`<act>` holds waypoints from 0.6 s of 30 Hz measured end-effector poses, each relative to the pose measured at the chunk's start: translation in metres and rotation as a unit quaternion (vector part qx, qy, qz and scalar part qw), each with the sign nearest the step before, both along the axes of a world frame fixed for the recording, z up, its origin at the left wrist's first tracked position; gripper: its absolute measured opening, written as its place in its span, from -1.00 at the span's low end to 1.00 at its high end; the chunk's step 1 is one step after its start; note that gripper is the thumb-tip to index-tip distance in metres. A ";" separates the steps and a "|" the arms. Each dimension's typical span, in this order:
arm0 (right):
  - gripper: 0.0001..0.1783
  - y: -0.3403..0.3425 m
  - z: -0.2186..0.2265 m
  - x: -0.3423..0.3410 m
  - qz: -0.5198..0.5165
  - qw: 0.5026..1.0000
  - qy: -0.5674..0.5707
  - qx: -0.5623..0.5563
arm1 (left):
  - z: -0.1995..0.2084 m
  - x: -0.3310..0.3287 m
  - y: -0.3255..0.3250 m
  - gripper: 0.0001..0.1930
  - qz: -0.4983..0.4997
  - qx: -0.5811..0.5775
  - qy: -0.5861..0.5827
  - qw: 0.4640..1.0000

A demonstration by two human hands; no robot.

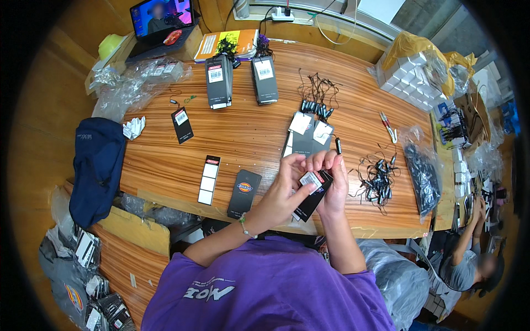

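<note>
Black hang tag (312,196) is gripped by left hand (281,193) and right hand (331,179); a string is perhaps pinched; loose strings (378,176) lie near.

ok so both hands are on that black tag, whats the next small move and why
Probably thread a string fastener through the tag's top end. Both the left hand and right hand pinch the black hang tag above the table edge, no string shows on it, and a loose pile of black string fasteners lies just right of the hands.
</note>
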State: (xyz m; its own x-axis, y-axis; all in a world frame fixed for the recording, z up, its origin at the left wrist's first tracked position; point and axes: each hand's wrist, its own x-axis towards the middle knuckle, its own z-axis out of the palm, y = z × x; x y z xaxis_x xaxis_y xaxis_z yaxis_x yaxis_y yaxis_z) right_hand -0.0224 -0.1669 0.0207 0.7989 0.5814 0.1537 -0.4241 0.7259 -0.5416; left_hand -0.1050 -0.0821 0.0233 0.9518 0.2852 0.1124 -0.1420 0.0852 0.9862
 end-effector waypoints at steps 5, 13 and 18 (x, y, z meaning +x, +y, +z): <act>-0.76 -0.003 0.014 0.007 -0.074 0.991 -0.010 -0.108 | -0.004 0.011 0.006 -0.29 -0.050 -0.028 0.054 0.997; -0.75 -0.012 0.029 0.063 -0.091 0.990 -0.002 -0.104 | 0.000 0.043 0.013 -0.58 -0.095 0.119 0.026 0.988; -0.72 -0.003 0.026 0.087 -0.127 0.988 -0.005 -0.088 | -0.003 0.060 0.008 -0.67 -0.126 0.024 0.059 0.990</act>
State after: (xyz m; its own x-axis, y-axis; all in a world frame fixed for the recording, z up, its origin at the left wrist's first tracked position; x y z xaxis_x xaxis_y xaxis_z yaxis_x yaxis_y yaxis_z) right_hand 0.0642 -0.1695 0.0470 0.9214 0.3809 0.0767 -0.2342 0.7021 -0.6724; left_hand -0.0454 -0.0746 0.0205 0.9994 0.0344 0.0041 -0.0060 0.0552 0.9985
